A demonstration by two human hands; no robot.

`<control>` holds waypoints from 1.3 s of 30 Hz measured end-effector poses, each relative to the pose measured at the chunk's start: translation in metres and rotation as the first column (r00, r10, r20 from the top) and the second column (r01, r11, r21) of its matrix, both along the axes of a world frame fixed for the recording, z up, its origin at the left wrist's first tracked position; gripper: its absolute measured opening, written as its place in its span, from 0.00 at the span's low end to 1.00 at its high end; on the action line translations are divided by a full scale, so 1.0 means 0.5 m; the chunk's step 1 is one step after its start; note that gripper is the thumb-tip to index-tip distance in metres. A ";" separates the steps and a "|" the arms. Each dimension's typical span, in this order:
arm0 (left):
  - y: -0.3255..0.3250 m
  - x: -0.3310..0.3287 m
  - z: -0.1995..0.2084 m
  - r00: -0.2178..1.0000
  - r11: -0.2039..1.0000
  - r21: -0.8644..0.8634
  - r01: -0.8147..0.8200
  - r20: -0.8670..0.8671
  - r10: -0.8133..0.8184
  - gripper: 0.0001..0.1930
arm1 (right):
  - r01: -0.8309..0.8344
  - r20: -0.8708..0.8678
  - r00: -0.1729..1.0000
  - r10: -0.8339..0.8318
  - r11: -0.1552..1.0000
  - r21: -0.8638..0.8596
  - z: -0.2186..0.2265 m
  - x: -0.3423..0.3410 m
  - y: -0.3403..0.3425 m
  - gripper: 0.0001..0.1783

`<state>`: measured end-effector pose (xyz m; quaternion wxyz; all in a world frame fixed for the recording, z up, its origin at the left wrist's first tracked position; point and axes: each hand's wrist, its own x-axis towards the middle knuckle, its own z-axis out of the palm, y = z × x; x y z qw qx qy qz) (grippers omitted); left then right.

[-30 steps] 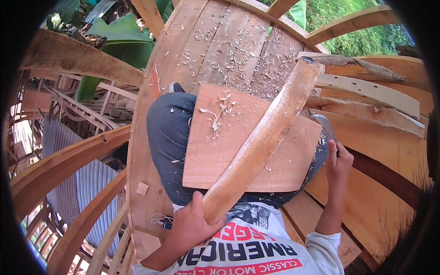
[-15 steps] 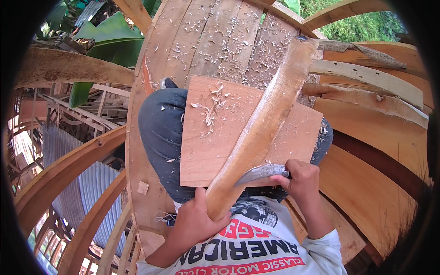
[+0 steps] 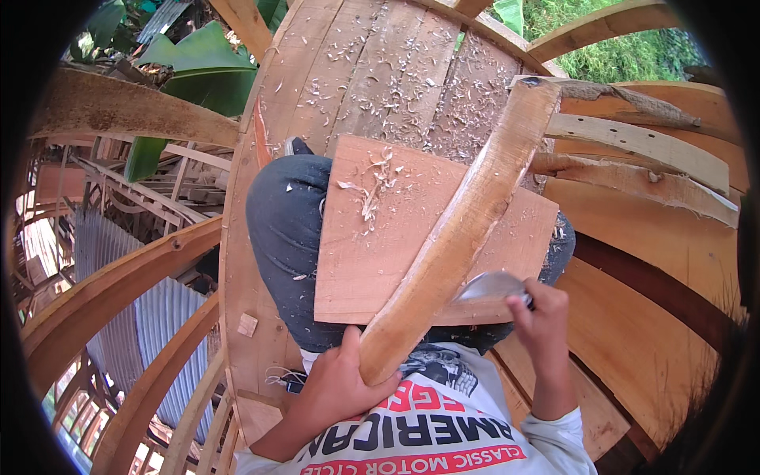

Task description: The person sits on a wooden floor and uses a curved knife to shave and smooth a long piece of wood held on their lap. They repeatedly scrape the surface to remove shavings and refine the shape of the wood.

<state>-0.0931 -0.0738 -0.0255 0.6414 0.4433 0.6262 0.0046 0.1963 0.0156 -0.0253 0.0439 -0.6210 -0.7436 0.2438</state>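
Observation:
A long, slightly curved piece of wood (image 3: 467, 218) slants across a flat reddish board (image 3: 356, 269) on my lap. My left hand (image 3: 346, 381) grips its near end, against my shirt, thumb on the left edge and fingers around the underside. In my right hand (image 3: 545, 321) is a knife with a broad curved blade (image 3: 492, 286), slightly blurred. Its handle is mostly hidden by my fingers. The blade points left, its tip close to the right edge of the wood; I cannot tell if they touch. Pale shavings (image 3: 378, 186) lie on the board's upper left.
Planks (image 3: 376, 67) strewn with shavings stretch out ahead of my knees. Curved wooden ribs (image 3: 131, 277) rise on the left, with corrugated metal sheets (image 3: 170, 332) below. More ribs (image 3: 641, 146) and wide side planks (image 3: 633, 214) stand on the right. A small wood block (image 3: 248, 324) lies at left.
My right hand has moved the knife to the right and slightly away from me, off the wood's face toward its edge. My left hand keeps its grip.

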 end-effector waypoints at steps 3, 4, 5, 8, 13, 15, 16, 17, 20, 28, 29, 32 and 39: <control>-0.009 0.001 -0.010 0.998 0.998 0.037 -0.060 0.026 0.059 0.34 | -0.207 -0.048 0.977 0.206 0.978 -0.030 -0.015 -0.077 -0.038 0.28; -0.009 0.002 -0.010 0.997 0.997 0.039 -0.065 0.036 0.064 0.34 | -0.195 -0.026 0.981 0.195 0.981 -0.014 -0.016 -0.073 -0.032 0.28; -0.008 0.004 -0.009 0.997 0.997 0.042 -0.071 0.046 0.069 0.35 | -0.183 -0.004 0.983 0.183 0.983 0.003 -0.018 -0.066 -0.021 0.29; -0.004 0.007 -0.007 0.996 0.997 0.028 -0.078 0.044 0.077 0.35 | -0.207 0.051 0.978 0.203 0.974 0.095 -0.034 -0.052 0.006 0.30; -0.012 0.009 -0.004 0.996 0.995 0.048 -0.090 0.032 0.089 0.34 | 0.156 0.122 0.976 -0.183 0.967 0.200 -0.061 0.008 0.099 0.29; -0.027 -0.005 -0.009 0.998 0.999 -0.002 -0.038 0.042 0.039 0.34 | 0.444 0.118 0.874 -0.471 0.873 0.200 -0.036 0.110 0.149 0.30; -0.020 -0.006 -0.009 0.998 0.999 0.008 -0.037 0.055 0.037 0.33 | 0.491 0.051 0.858 -0.511 0.846 0.205 -0.025 0.151 0.152 0.30; -0.017 -0.006 -0.007 0.997 0.999 0.005 -0.037 0.061 0.036 0.33 | 0.471 -0.007 0.878 -0.478 0.863 0.184 -0.018 0.145 0.142 0.30; -0.018 -0.002 -0.003 0.995 0.997 -0.010 -0.073 0.071 0.073 0.32 | 0.350 -0.068 0.936 -0.346 0.934 0.068 -0.009 0.075 0.081 0.28; -0.019 0.015 -0.015 0.995 0.992 0.090 -0.084 0.066 0.078 0.32 | -0.110 0.045 0.993 0.110 0.994 -0.003 -0.010 -0.047 0.008 0.29; -0.015 0.018 -0.011 0.993 0.991 0.096 -0.094 0.075 0.087 0.32 | -0.107 0.087 0.991 0.104 0.994 0.024 -0.015 -0.033 0.027 0.29; -0.030 0.020 -0.014 0.993 0.993 0.052 -0.103 0.058 0.100 0.30 | 0.172 0.158 0.967 -0.200 0.969 0.177 -0.054 0.018 0.093 0.32; -0.029 0.020 -0.001 0.996 0.997 0.007 -0.079 0.035 0.079 0.30 | 0.386 -0.038 0.922 -0.385 0.922 0.016 0.015 0.057 0.115 0.28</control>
